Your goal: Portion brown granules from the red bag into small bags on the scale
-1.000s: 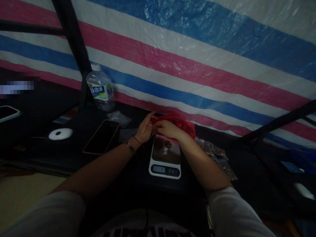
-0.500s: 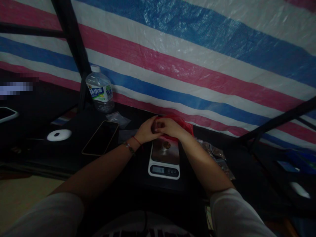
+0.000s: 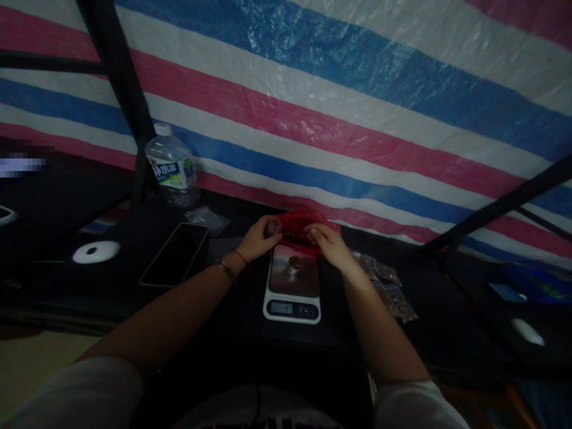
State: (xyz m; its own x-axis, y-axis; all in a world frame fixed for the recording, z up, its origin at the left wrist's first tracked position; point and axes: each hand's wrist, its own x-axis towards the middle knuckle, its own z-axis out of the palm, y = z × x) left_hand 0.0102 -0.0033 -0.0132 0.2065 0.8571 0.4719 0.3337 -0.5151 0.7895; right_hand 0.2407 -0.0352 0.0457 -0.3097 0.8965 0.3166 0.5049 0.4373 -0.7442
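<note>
A white digital scale (image 3: 292, 308) with a metal plate lies before me, its display lit. On the plate stands a small round cup (image 3: 294, 264) with brown contents. Behind the scale a red plastic bag (image 3: 308, 217) gapes open, with dark bits inside. My left hand (image 3: 261, 238), at the bag's left side, is closed around a small clear round container (image 3: 273, 226). My right hand (image 3: 327, 241) is at the bag's right part, fingers bent together at its mouth; whether they pinch the bag or some of its contents is too dark to tell.
Small zip bags of brown pieces (image 3: 395, 301) lie right of the scale. To the left are a phone (image 3: 175, 255), a white round device (image 3: 96, 251), a clear zip bag (image 3: 208, 220) and a plastic bottle (image 3: 173, 170). Striped sheeting (image 3: 313, 119) hangs behind.
My hands, close together over the bag before, have moved apart. The bag's mouth and the clear container in my left hand now show. The whole view has shifted slightly.
</note>
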